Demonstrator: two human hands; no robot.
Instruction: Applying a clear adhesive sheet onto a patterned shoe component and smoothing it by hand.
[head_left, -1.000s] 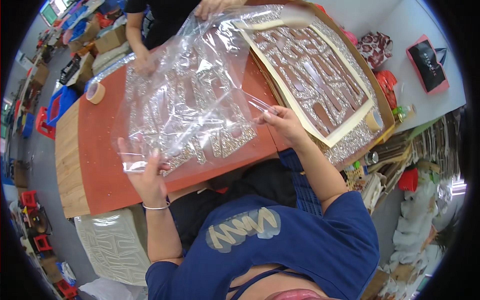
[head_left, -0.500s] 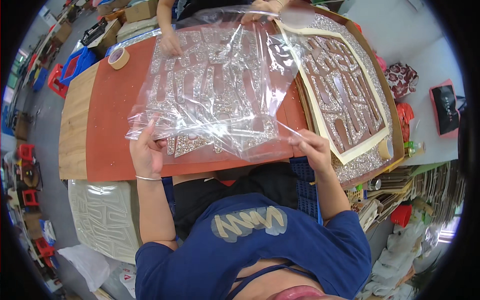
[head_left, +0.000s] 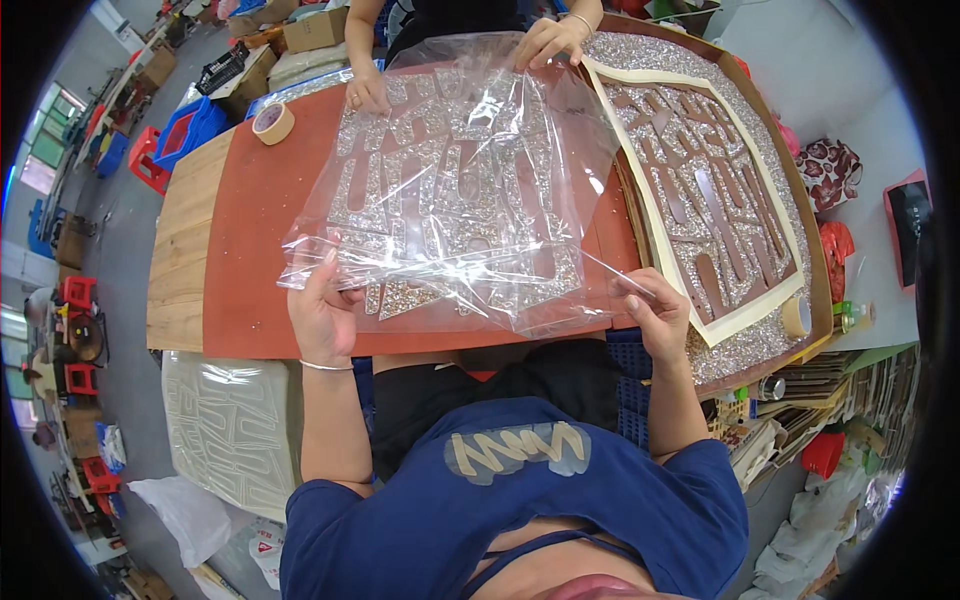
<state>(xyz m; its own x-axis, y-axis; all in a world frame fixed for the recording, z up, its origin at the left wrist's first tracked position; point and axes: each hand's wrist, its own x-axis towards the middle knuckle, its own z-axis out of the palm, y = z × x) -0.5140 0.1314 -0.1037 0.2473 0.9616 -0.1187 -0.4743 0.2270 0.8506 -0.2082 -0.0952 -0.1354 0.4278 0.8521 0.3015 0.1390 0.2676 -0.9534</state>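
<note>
My left hand [head_left: 325, 315] grips the gathered near-left edge of a clear plastic film [head_left: 590, 150], thumb on top. My right hand [head_left: 655, 315] pinches the film's near-right corner, pulled into a thin strand. Under the wrinkled film lies a sheet of glittering stone-covered pieces [head_left: 398, 298] with reddish gaps between them. Glare hides part of it. Across the table, another person's hand [head_left: 368, 92] rests at the sheet's far left, and that person's other hand [head_left: 548, 42] presses the film's far right.
A red-topped table [head_left: 250, 250] lies beneath. Tape rolls [head_left: 272, 123] sit at the far left and, as a second roll [head_left: 797, 317], at right. A shallow tray [head_left: 822, 290] of loose glitter holds a cream-bordered template [head_left: 650, 190]. A pale moulded sheet [head_left: 225, 425] sits lower left.
The whole view has shifted, so the table appears farther right. The film's far part has come down flatter, and the other person's hand there shows more fully. Both my hands keep their hold.
</note>
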